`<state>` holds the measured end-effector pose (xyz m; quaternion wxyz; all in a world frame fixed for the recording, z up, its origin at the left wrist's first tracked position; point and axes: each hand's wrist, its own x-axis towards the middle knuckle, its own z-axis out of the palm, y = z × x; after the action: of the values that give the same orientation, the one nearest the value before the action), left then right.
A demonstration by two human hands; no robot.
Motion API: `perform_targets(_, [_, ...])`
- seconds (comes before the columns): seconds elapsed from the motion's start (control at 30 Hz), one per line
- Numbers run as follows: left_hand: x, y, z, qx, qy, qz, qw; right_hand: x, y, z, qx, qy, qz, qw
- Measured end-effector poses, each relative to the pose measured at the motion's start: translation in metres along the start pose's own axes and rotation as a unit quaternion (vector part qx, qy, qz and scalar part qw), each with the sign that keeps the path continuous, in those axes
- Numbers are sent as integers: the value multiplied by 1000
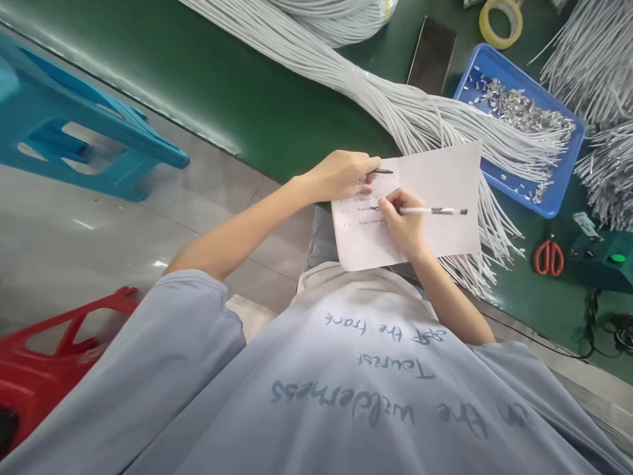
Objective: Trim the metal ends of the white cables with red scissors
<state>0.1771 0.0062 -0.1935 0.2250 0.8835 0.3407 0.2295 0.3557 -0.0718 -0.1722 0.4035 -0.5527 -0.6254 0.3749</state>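
Observation:
A white sheet of paper [435,198] with a few handwritten lines lies over the edge of the green table [237,92]. My right hand [403,224] is closed round a clear pen [430,211], whose tip touches the written lines. My left hand [341,175] rests on the sheet's upper left corner with its fingers curled. A thin dark stick [382,171], perhaps a pen cap, pokes out from its fingertips. A thick bundle of white wires [395,105] runs under the paper.
A blue tray [561,191] holding small metal pieces sits right of the paper. Red scissors [548,256], a green device [606,260], a yellow tape roll [500,21] and a dark flat slab [431,56] lie around. A blue stool [74,125] and a red stool [44,356] stand on the floor.

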Motion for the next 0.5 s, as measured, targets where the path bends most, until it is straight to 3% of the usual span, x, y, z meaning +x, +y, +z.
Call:
perform_targets(0.23, [1, 6, -7, -17, -21, -8, 1000, -2, -4, 2, 5, -58, 61, 996])
perform_targets(0.5, [0, 6, -7, -22, -30, -22, 999, -3, -5, 7, -27, -29, 63, 997])
